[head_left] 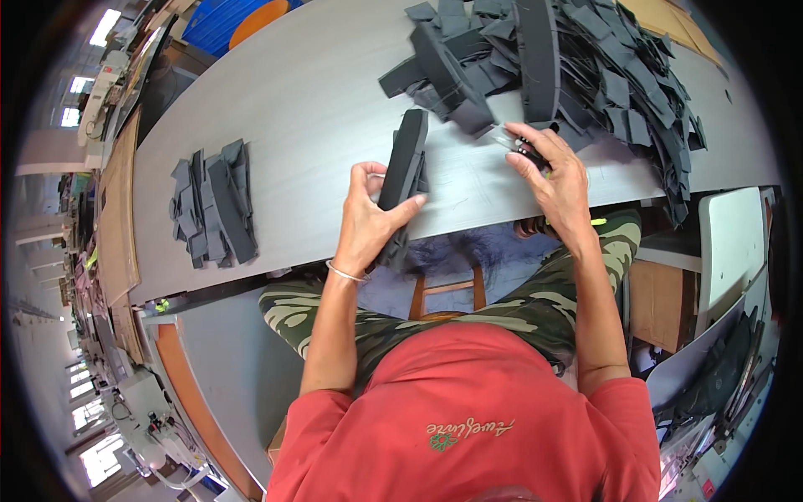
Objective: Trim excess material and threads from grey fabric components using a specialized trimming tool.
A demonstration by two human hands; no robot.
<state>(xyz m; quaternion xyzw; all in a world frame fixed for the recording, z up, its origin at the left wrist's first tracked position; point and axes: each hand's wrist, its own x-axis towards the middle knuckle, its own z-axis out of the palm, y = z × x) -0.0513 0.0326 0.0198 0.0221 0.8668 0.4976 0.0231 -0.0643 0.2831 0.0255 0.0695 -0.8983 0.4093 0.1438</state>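
Grey laminate worktable [318, 100]: two heaps of dark grey foam strips [213, 205]. Left hand [368, 222] pinches one long strip [403, 167]; right hand [556, 180] grips small snips [520, 148].

A long dark grey foam strip [403, 163] is gripped by the left hand [365, 219] at the near edge of a grey table [318, 100]. A small pair of snips [520, 147] is pinched under the right hand [556, 180], just beside a large heap of dark foam pieces [577, 67]. A smaller stack of foam pieces [213, 202] is seen well apart at the left.
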